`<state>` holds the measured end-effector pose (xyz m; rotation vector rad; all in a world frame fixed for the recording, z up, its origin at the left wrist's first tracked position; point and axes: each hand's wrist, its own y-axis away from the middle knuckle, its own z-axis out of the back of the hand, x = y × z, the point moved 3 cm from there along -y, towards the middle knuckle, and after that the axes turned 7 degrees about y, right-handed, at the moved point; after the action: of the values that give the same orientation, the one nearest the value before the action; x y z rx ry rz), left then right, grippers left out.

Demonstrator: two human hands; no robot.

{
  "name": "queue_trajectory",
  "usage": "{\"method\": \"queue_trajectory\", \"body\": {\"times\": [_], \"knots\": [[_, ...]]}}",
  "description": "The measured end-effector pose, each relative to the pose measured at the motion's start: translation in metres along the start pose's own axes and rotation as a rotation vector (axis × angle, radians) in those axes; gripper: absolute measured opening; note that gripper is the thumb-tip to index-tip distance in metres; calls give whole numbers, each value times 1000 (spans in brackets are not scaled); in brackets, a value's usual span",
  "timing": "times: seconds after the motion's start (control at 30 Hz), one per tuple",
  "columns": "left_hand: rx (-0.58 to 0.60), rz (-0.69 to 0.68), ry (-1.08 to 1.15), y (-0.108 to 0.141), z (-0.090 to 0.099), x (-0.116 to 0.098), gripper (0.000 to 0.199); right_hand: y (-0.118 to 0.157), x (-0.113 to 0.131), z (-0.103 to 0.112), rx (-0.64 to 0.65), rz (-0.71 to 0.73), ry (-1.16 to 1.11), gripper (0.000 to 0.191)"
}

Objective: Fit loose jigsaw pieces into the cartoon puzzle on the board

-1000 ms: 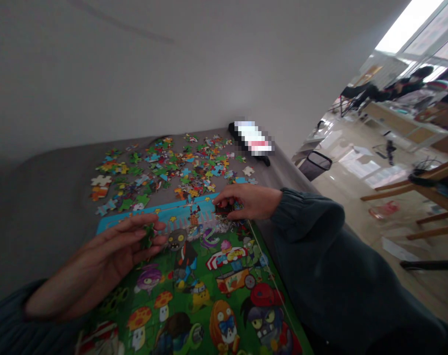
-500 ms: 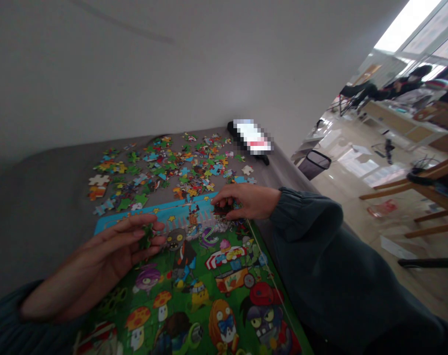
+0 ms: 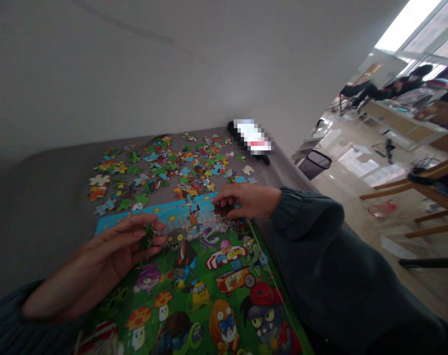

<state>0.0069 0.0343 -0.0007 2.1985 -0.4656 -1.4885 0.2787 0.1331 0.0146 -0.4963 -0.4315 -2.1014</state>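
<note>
My left hand point(image 3: 113, 256) pinches a green jigsaw piece point(image 3: 147, 236) between thumb and fingers, held just above the edge of a puzzle picture. My right hand point(image 3: 248, 201) grips a dark puzzle piece point(image 3: 223, 209) with its fingertips, low over the picture's far edge. The colourful puzzle picture point(image 3: 231, 291) of cartoon plants and zombies, with a blue strip point(image 3: 135, 220) along its far side, lies between and below my hands. Beyond it is a spread of several loose puzzle pieces point(image 3: 168, 170).
Everything lies on a grey fabric surface point(image 3: 50, 207) against a white wall. A black object point(image 3: 238, 132) with a pixelated patch sits at the far corner. Past the right edge are a wastebasket point(image 3: 314, 164), a wooden chair point(image 3: 423, 190), and a seated person point(image 3: 408, 84).
The view has shifted slightly. Both hands stay nearly in place, each with the same piece in its fingers.
</note>
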Motion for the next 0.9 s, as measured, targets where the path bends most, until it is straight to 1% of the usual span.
{"method": "queue_trajectory", "body": {"times": [0.27,0.47,0.63,0.9], "knots": [[23,7,-4,0,2,1,49,0,4,5,5,-47,16,42],[7,-2,-1,0,0,0,50,0,5,7,1,-75,35,40],[34,-2,-3,-1,2,2,47,0,4,5,-7,-60,23,41],[11,-14,-6,-1,3,2,48,0,4,3,-12,-33,15,41]]}}
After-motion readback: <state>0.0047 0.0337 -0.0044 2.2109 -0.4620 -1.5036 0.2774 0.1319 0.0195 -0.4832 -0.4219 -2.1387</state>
